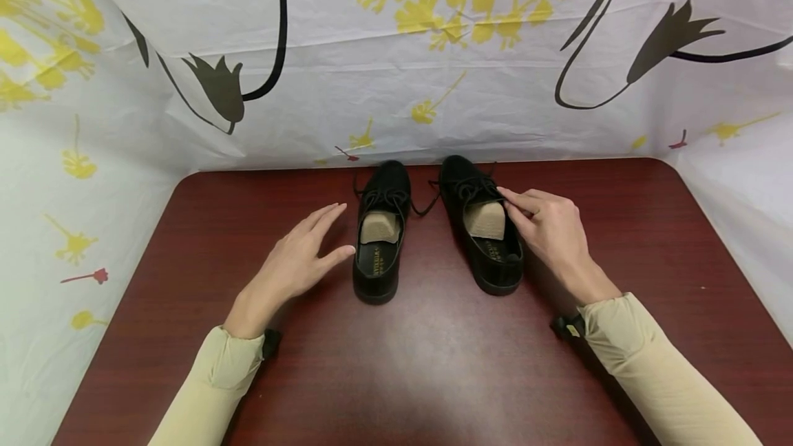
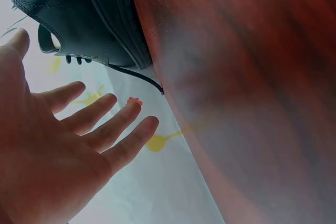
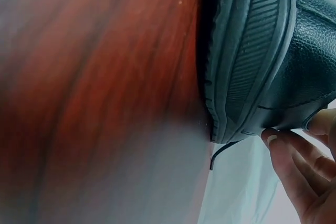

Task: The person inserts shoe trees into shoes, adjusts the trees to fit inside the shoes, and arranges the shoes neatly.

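Two black lace-up shoes stand on the table, toes toward the back, each with a beige insert inside. My right hand [image 1: 554,229] pinches the right shoe [image 1: 495,268] at the upper edge of its outer side, beside the laces. In the right wrist view, thumb and fingers meet at that edge of the right shoe [image 3: 310,35]. My left hand [image 1: 291,257] hovers beside the left shoe [image 1: 376,286], its fingers extended and apart from it. The left wrist view shows the palm of the left hand [image 2: 58,145] facing the left shoe [image 2: 73,14], holding nothing.
The shoes stand near the back edge of the dark red table [image 1: 396,377]. A white sheet [image 1: 347,115] with yellow and dark flower prints hangs behind it and along both sides. A loose lace [image 1: 424,210] lies between the shoes.
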Action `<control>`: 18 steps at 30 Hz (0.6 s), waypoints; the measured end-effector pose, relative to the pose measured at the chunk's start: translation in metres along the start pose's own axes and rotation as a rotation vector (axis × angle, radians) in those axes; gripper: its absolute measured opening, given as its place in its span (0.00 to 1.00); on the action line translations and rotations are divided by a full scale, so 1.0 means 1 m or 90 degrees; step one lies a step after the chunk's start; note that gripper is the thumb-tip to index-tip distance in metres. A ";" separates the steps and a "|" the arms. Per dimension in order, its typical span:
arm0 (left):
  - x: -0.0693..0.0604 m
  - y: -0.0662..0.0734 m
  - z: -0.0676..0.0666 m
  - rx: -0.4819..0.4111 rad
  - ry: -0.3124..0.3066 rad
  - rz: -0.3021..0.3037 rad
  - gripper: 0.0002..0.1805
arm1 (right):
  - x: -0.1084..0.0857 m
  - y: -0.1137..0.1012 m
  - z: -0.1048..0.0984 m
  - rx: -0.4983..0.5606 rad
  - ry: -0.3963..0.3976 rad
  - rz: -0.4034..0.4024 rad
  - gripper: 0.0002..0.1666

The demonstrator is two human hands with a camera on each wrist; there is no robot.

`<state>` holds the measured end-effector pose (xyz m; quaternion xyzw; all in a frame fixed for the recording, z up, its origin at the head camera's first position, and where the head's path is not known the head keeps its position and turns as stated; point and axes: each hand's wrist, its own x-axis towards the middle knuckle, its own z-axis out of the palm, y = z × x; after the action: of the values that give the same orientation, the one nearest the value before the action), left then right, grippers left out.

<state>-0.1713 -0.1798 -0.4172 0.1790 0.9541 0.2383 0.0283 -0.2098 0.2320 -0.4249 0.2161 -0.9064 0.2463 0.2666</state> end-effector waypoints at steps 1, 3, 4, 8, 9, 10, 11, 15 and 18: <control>0.000 0.000 0.000 -0.001 0.000 -0.003 0.43 | 0.000 -0.001 0.001 0.002 0.003 0.000 0.18; 0.000 0.000 0.001 -0.004 0.001 -0.002 0.43 | 0.001 -0.003 0.002 0.006 0.004 -0.003 0.18; 0.000 0.000 0.001 -0.005 0.002 -0.001 0.43 | 0.002 -0.004 0.003 0.008 0.005 -0.006 0.18; 0.000 0.000 0.001 -0.006 0.004 0.004 0.43 | 0.003 -0.010 0.004 0.020 0.013 -0.010 0.19; 0.001 0.000 0.001 -0.005 0.003 0.007 0.43 | 0.003 -0.011 0.005 0.023 0.017 -0.010 0.19; 0.001 0.000 0.001 -0.005 0.003 0.006 0.43 | 0.003 -0.013 0.005 0.026 0.021 -0.010 0.19; 0.001 0.000 0.001 -0.005 0.002 0.006 0.43 | 0.003 -0.015 0.005 0.028 0.024 -0.010 0.18; 0.001 0.000 0.001 -0.007 -0.001 0.009 0.43 | 0.002 -0.022 0.008 0.036 0.033 -0.009 0.18; 0.001 0.000 0.001 -0.008 -0.001 0.011 0.44 | 0.002 -0.028 0.009 0.035 0.037 -0.002 0.18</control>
<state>-0.1724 -0.1789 -0.4182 0.1875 0.9509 0.2447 0.0277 -0.2004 0.2046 -0.4216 0.2177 -0.8909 0.2766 0.2871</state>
